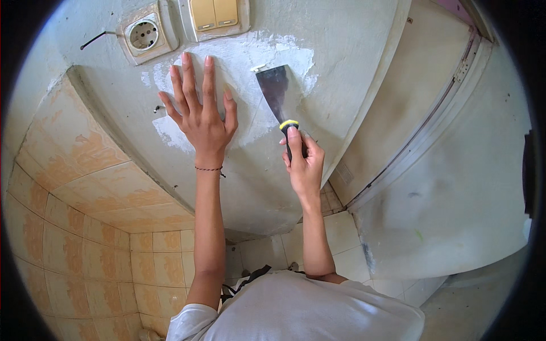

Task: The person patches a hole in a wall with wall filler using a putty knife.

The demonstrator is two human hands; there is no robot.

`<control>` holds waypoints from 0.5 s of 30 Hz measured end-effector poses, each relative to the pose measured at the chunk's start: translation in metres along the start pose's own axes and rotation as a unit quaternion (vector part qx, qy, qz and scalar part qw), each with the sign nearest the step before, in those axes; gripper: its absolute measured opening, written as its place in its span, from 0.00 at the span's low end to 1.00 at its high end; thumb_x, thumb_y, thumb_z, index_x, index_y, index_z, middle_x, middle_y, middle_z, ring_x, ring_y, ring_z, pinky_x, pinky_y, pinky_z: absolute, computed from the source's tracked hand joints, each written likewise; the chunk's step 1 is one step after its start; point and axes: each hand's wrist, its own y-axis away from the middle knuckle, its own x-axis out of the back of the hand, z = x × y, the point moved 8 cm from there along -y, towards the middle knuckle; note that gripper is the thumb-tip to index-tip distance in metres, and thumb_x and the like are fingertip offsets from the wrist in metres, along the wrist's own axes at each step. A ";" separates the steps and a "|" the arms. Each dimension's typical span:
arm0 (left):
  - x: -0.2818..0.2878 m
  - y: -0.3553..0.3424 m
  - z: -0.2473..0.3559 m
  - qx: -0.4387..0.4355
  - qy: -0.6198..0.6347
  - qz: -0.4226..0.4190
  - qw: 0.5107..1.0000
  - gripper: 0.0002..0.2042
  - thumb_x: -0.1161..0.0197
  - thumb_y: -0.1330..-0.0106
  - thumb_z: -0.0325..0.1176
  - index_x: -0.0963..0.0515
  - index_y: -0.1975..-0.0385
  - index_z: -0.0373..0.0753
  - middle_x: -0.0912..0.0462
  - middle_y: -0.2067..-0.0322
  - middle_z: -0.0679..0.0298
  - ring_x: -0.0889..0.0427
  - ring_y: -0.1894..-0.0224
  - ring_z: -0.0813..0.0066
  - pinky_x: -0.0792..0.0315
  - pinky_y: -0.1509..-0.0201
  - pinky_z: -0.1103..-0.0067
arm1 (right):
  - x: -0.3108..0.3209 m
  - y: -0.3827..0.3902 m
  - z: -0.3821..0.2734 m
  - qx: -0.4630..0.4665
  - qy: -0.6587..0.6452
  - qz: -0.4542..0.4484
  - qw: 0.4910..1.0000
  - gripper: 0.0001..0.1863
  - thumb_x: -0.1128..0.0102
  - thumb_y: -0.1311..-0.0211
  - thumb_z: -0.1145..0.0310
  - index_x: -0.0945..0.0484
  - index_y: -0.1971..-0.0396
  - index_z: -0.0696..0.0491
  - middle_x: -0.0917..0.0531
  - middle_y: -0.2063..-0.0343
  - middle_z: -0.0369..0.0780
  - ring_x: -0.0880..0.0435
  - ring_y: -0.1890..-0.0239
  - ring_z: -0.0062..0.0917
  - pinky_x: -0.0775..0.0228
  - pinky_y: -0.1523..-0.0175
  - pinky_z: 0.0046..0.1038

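My right hand [303, 156] is wrapped round the black and yellow handle of a putty knife [274, 91]. Its wide dark blade points up toward the wall, and a little white filler [258, 67] clings to the blade's upper left corner. Around the blade spreads a rough white patch of filler [242, 54] on the grey-green wall [250, 187]. My left hand [203, 116] lies with its fingers spread over the left part of that patch, holding nothing. A thin dark cord bracelet [209, 169] circles the left wrist.
Above my left hand are a wall socket [143, 35] and a double light switch [212, 14]. A thin dark rod [98, 40] juts out beside the socket. Orange-patterned tiles [79, 136] cover the left side. At the right stands a door frame [421, 122], with pale floor tiles [347, 238] below.
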 end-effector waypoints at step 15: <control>-0.001 0.000 0.001 0.002 0.000 0.000 1.000 0.31 0.44 0.32 0.42 0.31 0.26 0.55 0.37 0.23 0.61 0.45 0.19 0.60 0.71 0.16 0.58 | 0.000 -0.003 -0.010 0.006 -0.004 0.000 1.000 0.21 0.40 0.23 0.55 0.19 0.69 0.59 0.22 0.79 0.31 0.31 0.81 0.10 0.43 0.76 0.20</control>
